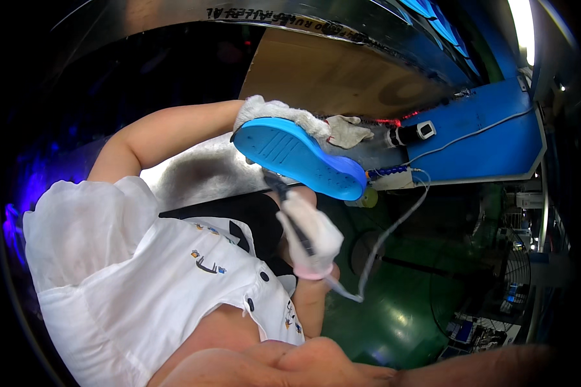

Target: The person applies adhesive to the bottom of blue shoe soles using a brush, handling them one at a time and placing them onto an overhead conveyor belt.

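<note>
A bright blue shoe sole (290,147), grooved and tinted purple at its right end, is held tilted above the metal surface. My left hand (274,115), in a white knit glove, grips its far edge; some fingers are hidden behind it. Lower down, my right hand (313,235), also gloved and slightly blurred, is closed around a slender black tool (277,186). The tool's tip points up at the sole's near edge; whether they touch I cannot tell. A pale cord (381,242) loops down by my right hand; its joint with the tool is hidden.
Behind the sole are a brown cardboard sheet (329,68) and a loose white glove (348,132). A black cylinder with a white end (419,132) lies beside a blue board (478,135). A dark blue segmented hose (387,171) is near the sole's right end. Green floor (394,322) shows below.
</note>
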`<move>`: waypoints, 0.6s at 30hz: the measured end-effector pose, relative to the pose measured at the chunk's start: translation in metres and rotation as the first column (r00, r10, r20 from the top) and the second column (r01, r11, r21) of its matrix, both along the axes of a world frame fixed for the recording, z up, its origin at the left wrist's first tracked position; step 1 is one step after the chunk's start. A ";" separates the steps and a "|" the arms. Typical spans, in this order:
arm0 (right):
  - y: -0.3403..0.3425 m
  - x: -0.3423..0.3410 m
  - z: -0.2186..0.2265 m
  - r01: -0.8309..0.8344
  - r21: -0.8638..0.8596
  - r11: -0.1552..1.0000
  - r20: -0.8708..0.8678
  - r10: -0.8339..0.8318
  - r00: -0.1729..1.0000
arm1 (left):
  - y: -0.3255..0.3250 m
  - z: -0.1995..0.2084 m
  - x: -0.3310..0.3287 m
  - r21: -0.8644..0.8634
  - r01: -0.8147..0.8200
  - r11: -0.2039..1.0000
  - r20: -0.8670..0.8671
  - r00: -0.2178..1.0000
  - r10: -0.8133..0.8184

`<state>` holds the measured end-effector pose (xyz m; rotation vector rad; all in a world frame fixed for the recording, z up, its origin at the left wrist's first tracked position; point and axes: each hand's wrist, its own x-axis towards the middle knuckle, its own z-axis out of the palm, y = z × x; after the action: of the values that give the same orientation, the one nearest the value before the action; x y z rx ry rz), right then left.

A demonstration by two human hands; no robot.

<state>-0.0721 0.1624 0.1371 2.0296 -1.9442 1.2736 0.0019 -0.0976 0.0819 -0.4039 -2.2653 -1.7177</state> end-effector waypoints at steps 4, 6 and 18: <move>0.005 -0.013 0.002 0.057 0.037 0.998 0.015 -0.058 0.998 | -0.024 -0.002 -0.002 -0.025 0.123 0.992 -0.057 0.991 -0.125; 0.009 0.001 0.017 0.054 0.121 0.991 -0.187 -0.031 0.982 | -0.025 0.001 -0.003 -0.049 0.131 0.990 -0.012 0.991 -0.131; 0.005 -0.040 0.011 0.131 -0.087 0.988 0.219 -0.110 0.970 | -0.020 0.043 0.019 0.629 -0.096 0.772 0.332 0.931 -0.154</move>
<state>-0.1116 0.1671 0.1484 1.7627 -2.0077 1.5824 0.0206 -0.1172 0.1246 0.0452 -1.6912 -2.6067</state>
